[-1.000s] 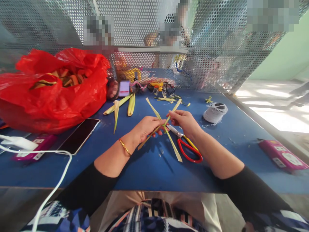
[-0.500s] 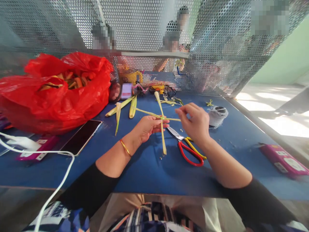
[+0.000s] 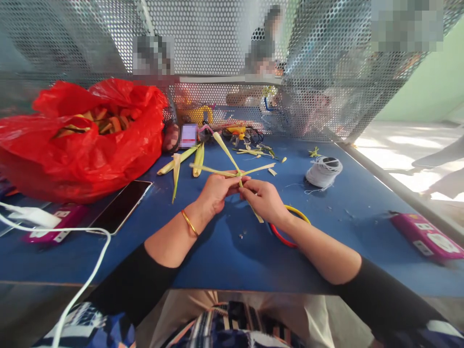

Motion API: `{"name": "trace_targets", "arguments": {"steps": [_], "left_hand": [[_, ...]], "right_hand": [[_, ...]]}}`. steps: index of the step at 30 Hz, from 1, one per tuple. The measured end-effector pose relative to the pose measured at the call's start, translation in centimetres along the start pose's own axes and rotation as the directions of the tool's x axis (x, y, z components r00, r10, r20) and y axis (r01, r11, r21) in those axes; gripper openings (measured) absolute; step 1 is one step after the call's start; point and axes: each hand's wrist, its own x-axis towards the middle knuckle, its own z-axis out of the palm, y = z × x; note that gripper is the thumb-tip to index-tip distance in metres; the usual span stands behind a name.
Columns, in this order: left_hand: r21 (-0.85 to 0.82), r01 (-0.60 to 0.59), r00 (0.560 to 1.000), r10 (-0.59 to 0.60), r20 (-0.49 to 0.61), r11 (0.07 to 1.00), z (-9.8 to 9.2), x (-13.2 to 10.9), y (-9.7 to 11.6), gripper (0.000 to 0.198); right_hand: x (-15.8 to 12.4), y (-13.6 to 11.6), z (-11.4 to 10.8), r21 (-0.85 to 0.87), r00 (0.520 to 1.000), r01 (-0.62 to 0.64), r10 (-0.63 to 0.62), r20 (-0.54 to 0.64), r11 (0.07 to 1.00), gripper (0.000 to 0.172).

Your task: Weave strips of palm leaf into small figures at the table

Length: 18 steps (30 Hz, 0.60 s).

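Note:
My left hand (image 3: 216,192) pinches the crossing point of two pale yellow-green leaf strips (image 3: 225,151) held as a cross just above the blue table (image 3: 224,246). My right hand (image 3: 264,200) meets it from the right, fingers closed on the same strips at the lower arm of the cross. A gold bangle (image 3: 188,222) sits on my left wrist. Red and yellow handled scissors (image 3: 290,212) lie under my right hand, mostly hidden.
A full red plastic bag (image 3: 83,135) stands at the left, a dark phone (image 3: 121,205) before it. Loose leaf strips (image 3: 181,162) lie behind my hands. A white thread spool (image 3: 324,171) sits right, a pink box (image 3: 426,237) far right. White cable (image 3: 87,270) crosses near left. Perforated metal screens enclose the back.
My right hand came back from the right and closed on the strips beside my left hand, covering the scissors. The crossed strips turned a little in my left hand.

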Motion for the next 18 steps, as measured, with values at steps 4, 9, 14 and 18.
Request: {"name": "trace_targets", "arguments": {"steps": [4,9,14,18], "left_hand": [[-0.02,-0.013,0.999,0.012,-0.034,1.0,-0.2,0.1,0.0,0.011],[-0.01,-0.037,0.998,0.036,-0.046,0.999,-0.4,0.3,0.3,0.015],[0.102,-0.168,0.986,0.166,0.024,0.981,-0.1,0.2,0.1,0.035],[0.11,-0.229,0.968,0.214,0.129,0.967,-0.6,0.4,0.3,0.033]], "right_hand": [[0.1,-0.1,0.0,0.044,1.0,-0.009,0.009,0.005,0.999,0.027],[1.1,-0.3,-0.8,0.443,0.937,-0.34,0.338,0.085,0.83,0.035],[1.4,-0.4,-1.1,0.584,0.911,-0.411,0.337,0.237,0.7,0.031],[1.4,0.2,-1.7,0.458,0.988,-0.151,0.15,0.037,0.876,0.033]]}}
